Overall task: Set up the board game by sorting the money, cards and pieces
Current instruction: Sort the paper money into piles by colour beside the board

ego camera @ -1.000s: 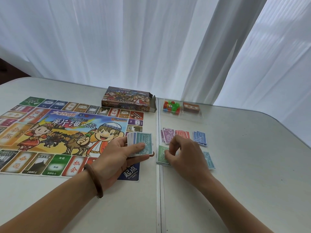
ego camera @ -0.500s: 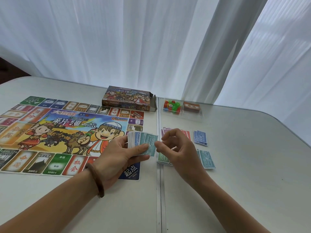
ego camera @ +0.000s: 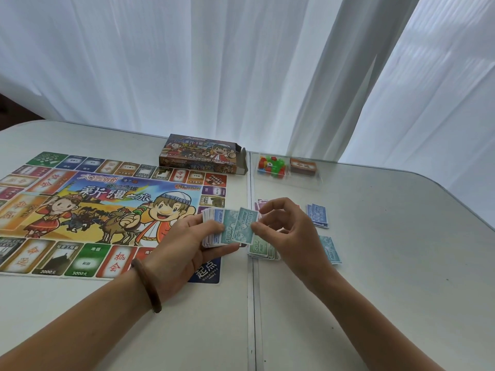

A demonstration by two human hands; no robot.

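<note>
My left hand (ego camera: pixel 184 245) grips a fanned stack of play money (ego camera: pixel 214 228) just above the board's near right corner. My right hand (ego camera: pixel 289 234) pinches the top teal 1000 note (ego camera: pixel 245 227) at its right edge, pulling it off the stack. On the table under and around my right hand lie sorted piles: green 500 notes (ego camera: pixel 258 249), teal notes (ego camera: pixel 330 251), blue notes (ego camera: pixel 317 214) and pink notes (ego camera: pixel 259 203), partly hidden by my fingers. The colourful game board (ego camera: pixel 80 207) lies flat at the left.
The open game box (ego camera: pixel 199 153) stands behind the board. A clear plastic tray (ego camera: pixel 288 180) at the back holds small coloured pieces (ego camera: pixel 270 164) and an orange card deck (ego camera: pixel 304 166). A seam (ego camera: pixel 251 303) splits the white table. White curtains hang behind.
My right hand left the green pile, rose to the stack in my left hand and took hold of the top teal 1000 note, which now slides out to the right.
</note>
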